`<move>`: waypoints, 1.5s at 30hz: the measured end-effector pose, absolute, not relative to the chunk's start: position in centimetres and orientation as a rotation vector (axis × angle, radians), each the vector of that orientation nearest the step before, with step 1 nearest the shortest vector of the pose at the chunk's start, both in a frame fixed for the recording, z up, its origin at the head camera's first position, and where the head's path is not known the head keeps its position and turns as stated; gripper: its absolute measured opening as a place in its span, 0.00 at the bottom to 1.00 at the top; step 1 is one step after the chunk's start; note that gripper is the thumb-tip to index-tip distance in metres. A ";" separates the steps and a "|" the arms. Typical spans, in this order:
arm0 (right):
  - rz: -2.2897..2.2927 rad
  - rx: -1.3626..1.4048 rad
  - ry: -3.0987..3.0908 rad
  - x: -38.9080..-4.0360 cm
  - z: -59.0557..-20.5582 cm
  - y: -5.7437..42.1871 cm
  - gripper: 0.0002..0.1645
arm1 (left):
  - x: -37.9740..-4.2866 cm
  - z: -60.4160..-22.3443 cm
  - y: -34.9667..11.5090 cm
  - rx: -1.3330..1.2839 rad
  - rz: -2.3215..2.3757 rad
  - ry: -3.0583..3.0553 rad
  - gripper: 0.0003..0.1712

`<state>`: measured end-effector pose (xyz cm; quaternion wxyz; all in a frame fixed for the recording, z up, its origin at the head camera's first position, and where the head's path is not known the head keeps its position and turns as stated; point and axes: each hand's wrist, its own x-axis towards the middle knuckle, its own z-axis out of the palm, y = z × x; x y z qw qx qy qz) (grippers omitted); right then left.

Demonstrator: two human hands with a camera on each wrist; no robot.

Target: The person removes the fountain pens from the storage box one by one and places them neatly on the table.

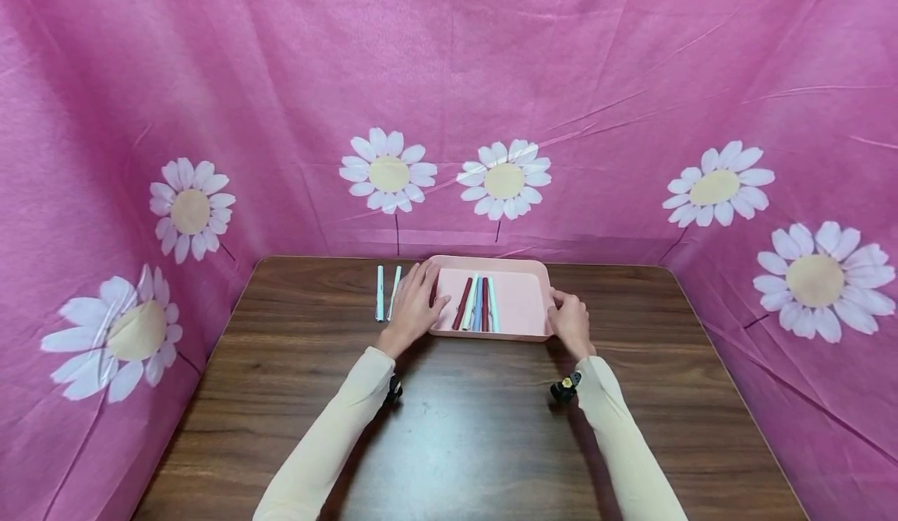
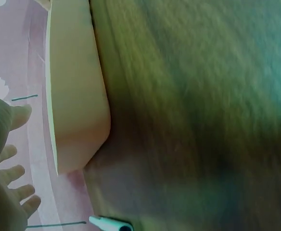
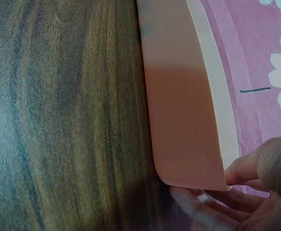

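A shallow pink tray lies near the table's far edge. Several slim pens in dark red, white, blue and mint lie side by side in its left half. My right hand holds the tray's right end; in the right wrist view the thumb is at the rim of the tray and the fingers reach around beneath its corner. My left hand hovers over the tray's left end, fingers extended and spread. It partly hides another dark red pen. The left wrist view shows no pen in those fingers.
Left of the tray, a mint pen and a paler pen lie on the brown wooden table. A pink curtain with daisies surrounds the table's back and sides.
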<state>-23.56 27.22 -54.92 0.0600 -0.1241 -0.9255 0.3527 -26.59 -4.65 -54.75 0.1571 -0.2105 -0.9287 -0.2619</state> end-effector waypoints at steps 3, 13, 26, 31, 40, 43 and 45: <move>1.072 -0.367 -2.796 -23.5 -54.9 27.1 0.32 | -26.3 -55.2 -4.3 -0.639 -0.776 -2.619 0.37; 1.083 -0.376 -2.794 -23.4 -54.8 27.2 0.31 | -25.9 -56.0 -3.3 -0.664 -0.820 -2.683 0.37; 1.067 -0.371 -2.794 -23.3 -55.2 27.1 0.32 | -25.3 -55.9 -2.1 -0.701 -0.816 -2.701 0.23; 1.055 -0.359 -2.794 -23.5 -55.0 27.1 0.31 | -25.4 -55.7 -1.8 -0.709 -0.817 -2.745 0.22; 1.049 -0.373 -2.808 -23.5 -54.8 27.2 0.32 | -25.5 -55.9 -1.2 -0.695 -0.634 -2.835 0.18; 1.049 -0.376 -2.807 -23.4 -54.9 27.1 0.32 | -25.5 -55.9 -0.9 -0.680 -0.581 -2.848 0.16; 1.052 -0.380 -2.805 -23.4 -54.9 27.1 0.32 | -25.4 -55.9 -0.7 -0.662 -0.552 -2.853 0.14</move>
